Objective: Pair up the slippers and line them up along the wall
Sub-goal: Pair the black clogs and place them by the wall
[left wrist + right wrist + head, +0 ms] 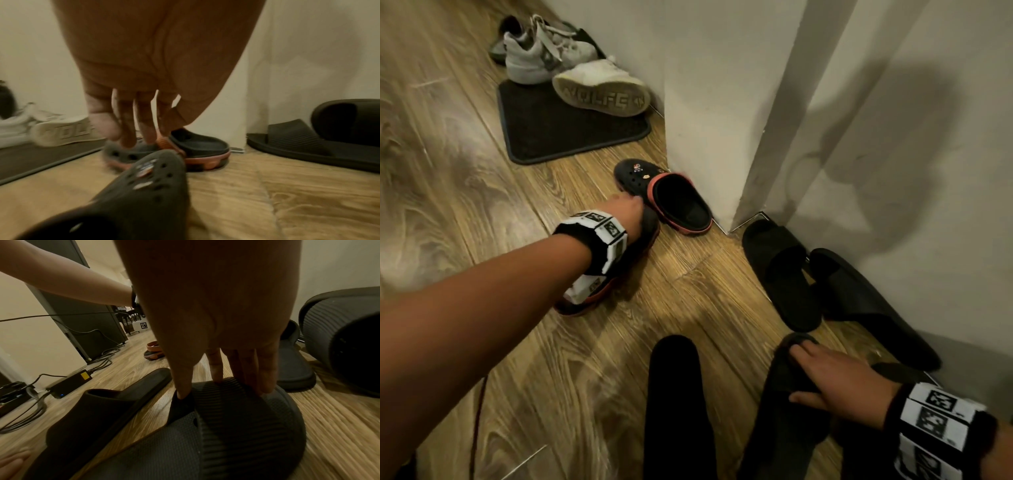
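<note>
A black clog with a red sole (678,202) stands at the wall corner. My left hand (628,205) reaches to its toe with fingers (127,129) straight, about touching it. Its mate (645,236) lies under my left wrist, toe toward the first clog (201,146). My right hand (811,373) grips the ribbed strap of a black slide (787,404), thumb at the strap's opening and fingers (261,378) over the top. A dark slipper (674,394) lies just left of it. Two more black slides (780,274) (866,301) lie side by side against the wall.
White sneakers (585,78) sit partly on a dark mat (565,133) beyond the wall corner (698,120). A power brick (69,382) and cables run over the wooden floor to the left. Bare floor (482,205) lies to the left of the clogs.
</note>
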The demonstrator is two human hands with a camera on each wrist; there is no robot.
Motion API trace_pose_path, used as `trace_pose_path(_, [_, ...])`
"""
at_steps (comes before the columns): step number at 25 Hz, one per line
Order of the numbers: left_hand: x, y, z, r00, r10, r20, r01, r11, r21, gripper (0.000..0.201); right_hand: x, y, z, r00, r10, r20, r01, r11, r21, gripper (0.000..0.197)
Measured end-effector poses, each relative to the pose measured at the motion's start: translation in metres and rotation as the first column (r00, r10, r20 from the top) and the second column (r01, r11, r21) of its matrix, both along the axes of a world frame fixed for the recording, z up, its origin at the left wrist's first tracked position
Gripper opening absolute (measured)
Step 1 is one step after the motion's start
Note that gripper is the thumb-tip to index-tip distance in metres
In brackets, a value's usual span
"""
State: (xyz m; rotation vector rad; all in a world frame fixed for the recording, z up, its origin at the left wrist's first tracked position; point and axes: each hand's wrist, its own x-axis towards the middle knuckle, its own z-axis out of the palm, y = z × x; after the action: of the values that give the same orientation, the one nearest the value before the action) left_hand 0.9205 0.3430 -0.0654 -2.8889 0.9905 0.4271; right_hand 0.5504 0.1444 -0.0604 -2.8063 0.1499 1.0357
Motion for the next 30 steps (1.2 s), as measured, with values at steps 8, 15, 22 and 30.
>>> trace_pose_path(8, [-0.052,-0.089,-0.044,0.973,-0.150,-0.178,0.144,0.988,-0.048,0.076,-0.007,0.000,-0.002,0.999,-0.036,-0.035,0.037,0.999,0.031,0.073])
trace_pose_path(15, [-0.061,-0.056,-0.054,0.946,-0.229,-0.228,0.225,0.973,-0.040,0.044,-0.007,-0.001,-0.006,0.999,-0.025,-0.028,0.026,0.999,0.030,0.070])
trace_pose_path(22, [-0.085,-0.016,-0.042,0.917,-0.238,-0.319,0.296,0.944,0.146,0.034,-0.006,-0.003,-0.006,0.999,0.027,-0.027,-0.027,1.000,0.011,0.072])
trace_pose_path(30, [-0.047,0.032,0.007,0.963,-0.176,-0.206,0.218,0.953,0.208,0.034,-0.008,-0.004,-0.005,0.999,0.047,-0.008,-0.047,0.999,-0.002,0.070])
